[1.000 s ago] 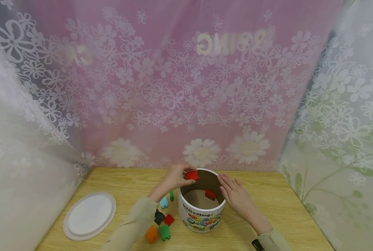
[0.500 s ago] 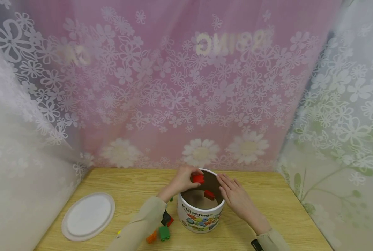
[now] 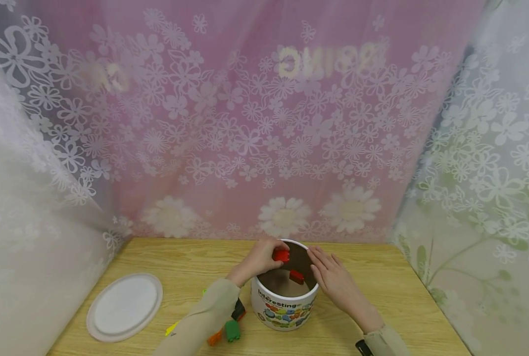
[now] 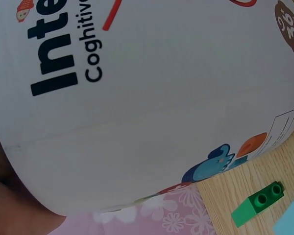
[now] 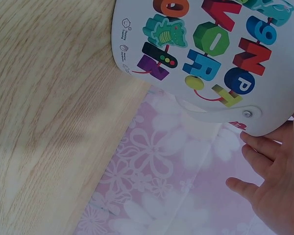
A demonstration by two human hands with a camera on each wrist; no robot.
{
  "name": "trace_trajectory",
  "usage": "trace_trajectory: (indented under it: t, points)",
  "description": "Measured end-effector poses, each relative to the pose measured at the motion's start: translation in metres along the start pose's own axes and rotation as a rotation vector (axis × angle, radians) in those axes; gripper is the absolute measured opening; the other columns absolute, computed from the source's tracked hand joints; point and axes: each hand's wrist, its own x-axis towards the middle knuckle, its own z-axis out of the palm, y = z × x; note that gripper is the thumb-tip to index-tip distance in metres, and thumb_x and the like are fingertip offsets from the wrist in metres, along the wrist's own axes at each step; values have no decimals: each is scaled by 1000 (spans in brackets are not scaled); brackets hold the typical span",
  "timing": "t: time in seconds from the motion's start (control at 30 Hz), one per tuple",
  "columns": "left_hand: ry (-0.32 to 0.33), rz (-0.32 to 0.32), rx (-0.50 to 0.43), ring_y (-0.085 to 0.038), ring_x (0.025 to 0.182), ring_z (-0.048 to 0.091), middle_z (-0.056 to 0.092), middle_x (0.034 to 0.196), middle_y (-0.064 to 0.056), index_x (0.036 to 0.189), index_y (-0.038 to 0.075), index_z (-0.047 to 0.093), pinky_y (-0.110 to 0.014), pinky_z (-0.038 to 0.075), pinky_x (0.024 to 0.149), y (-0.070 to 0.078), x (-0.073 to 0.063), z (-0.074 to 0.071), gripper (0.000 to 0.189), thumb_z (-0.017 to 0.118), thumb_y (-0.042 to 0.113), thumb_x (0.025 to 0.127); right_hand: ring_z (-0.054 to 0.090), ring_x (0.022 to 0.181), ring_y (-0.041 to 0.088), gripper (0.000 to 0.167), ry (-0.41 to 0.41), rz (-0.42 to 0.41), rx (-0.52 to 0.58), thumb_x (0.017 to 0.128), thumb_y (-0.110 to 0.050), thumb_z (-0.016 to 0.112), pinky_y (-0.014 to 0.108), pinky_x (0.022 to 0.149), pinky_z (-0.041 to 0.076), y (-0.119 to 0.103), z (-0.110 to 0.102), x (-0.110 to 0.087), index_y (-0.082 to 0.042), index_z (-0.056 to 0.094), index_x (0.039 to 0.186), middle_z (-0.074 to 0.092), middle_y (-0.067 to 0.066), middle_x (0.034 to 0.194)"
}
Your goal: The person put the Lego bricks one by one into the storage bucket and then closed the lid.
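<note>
A white printed bucket (image 3: 286, 316) stands upright on the table with its top uncovered. My left hand (image 3: 259, 259) reaches over its left rim, pinching a red toy brick (image 3: 282, 255) between thumb and fingers, just inside the opening. Deeper in the bucket lies another red brick (image 3: 297, 277). On the right side, my right hand (image 3: 337, 279) rests against the rim with its fingers straight. The left wrist view is mostly filled by the bucket wall (image 4: 137, 112), and the held brick is hidden there. In the right wrist view, fingers (image 5: 257, 147) touch the bucket's edge.
Left of the bucket lie a green brick (image 3: 232, 331), an orange brick (image 3: 215, 337), a black piece (image 3: 238, 310) and a yellow piece (image 3: 172, 328), partly behind the left sleeve. The left wrist view adds a light blue brick (image 4: 291, 220). A white round lid (image 3: 125, 305) lies at left.
My left hand has carried the red brick rightward and slightly lower into the bucket's opening. Its sleeve now covers more of the loose bricks. The right hand has stayed at the rim.
</note>
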Motion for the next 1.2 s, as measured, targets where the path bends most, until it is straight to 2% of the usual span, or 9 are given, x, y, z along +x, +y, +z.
trace_trajectory:
  t: [0.2,0.43,0.57,0.83,1.07,1.2]
  points:
    - [16,-17,-56,-26,109,66,71,119,-8,121,7,72,-39,57,92,2,-1,-2,33,78,6,88,47,140,34,48,-6,4,4,103,-17,59,62,113,36,-1,1,1,0,52,147,51,17,150]
    - [147,31,-152,-24,100,69,71,113,-10,119,5,71,-35,60,86,-4,-2,-9,27,74,7,92,47,140,34,48,-17,14,4,103,-18,58,61,114,36,-2,0,1,0,51,147,51,17,151]
    - [188,24,-211,-26,104,69,71,116,-10,121,6,70,-39,60,89,-5,-5,-17,28,74,6,93,47,140,34,48,-9,14,3,101,-15,60,62,113,36,-3,-1,1,0,52,146,51,17,150]
    - [283,76,-259,-29,104,69,72,119,-10,122,5,70,-45,59,90,-9,-13,-28,31,75,6,92,46,140,35,48,-15,21,3,102,-16,60,62,113,36,-2,-1,1,0,52,147,51,18,150]
    - [301,11,-261,-21,109,68,71,122,-4,125,12,70,-38,58,93,-13,-23,-38,34,76,11,92,47,140,35,48,-7,14,3,102,-16,60,63,113,36,-2,0,1,0,52,146,52,18,149]
    - [315,-7,-268,-23,110,68,71,122,-5,126,9,69,-39,58,94,-14,-29,-45,35,76,11,92,47,139,35,48,-8,14,3,102,-16,60,62,113,36,-1,1,1,1,52,146,51,18,150]
